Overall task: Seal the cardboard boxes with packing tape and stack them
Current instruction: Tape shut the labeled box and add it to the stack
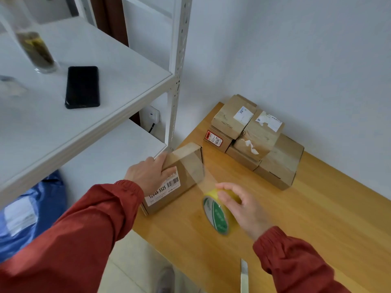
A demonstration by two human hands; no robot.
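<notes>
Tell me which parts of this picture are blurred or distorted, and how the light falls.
Head view: the right hand and the tape are motion-blurred; the glass at upper left is smeared; the label on the box reads sharp; the shelf post leans and bows slightly from the wide lens; the light is soft and even, with faint shadows.
</notes>
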